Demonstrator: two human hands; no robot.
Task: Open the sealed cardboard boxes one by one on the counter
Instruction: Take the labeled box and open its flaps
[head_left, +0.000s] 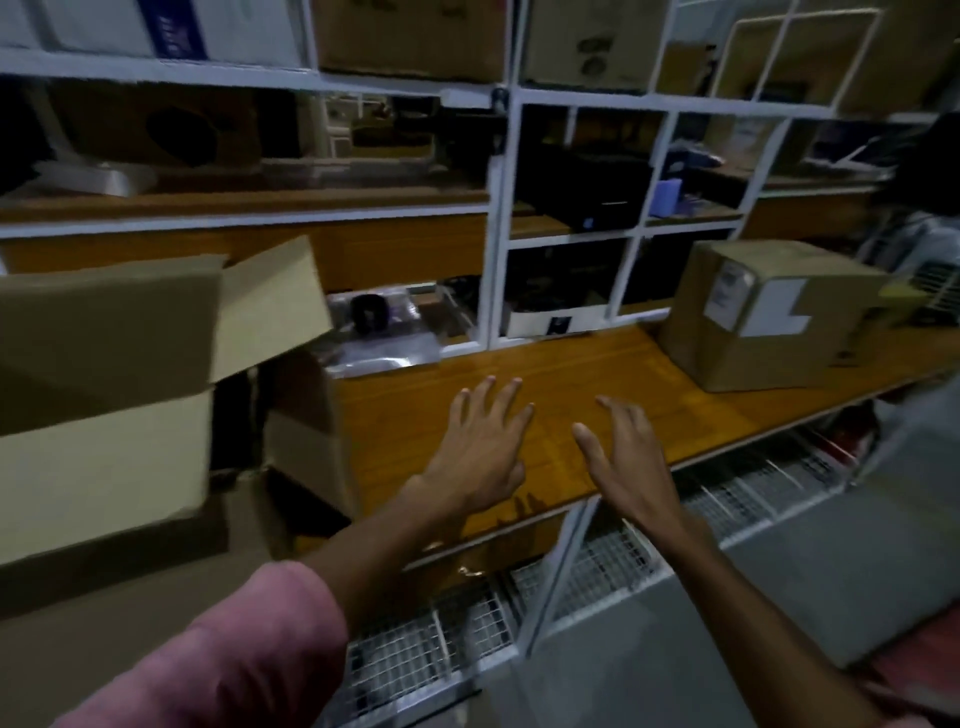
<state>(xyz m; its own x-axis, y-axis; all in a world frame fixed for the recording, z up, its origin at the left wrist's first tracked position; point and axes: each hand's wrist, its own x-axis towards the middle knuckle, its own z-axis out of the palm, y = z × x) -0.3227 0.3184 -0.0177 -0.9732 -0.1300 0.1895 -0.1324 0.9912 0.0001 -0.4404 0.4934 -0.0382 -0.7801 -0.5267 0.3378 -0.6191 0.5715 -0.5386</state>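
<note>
Cardboard waits: the sealed box (769, 312) sits right of my hands.
My left hand (483, 447) and right hand (623, 457) hover spread, empty; a hasty reach could shove it off the counter (561, 374).

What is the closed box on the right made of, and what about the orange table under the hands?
The closed box looks like brown cardboard, matte, with white paper labels stuck on. The counter seems to be wood or a wood-look top: orange-brown, with grain lines and a slight sheen.
</note>
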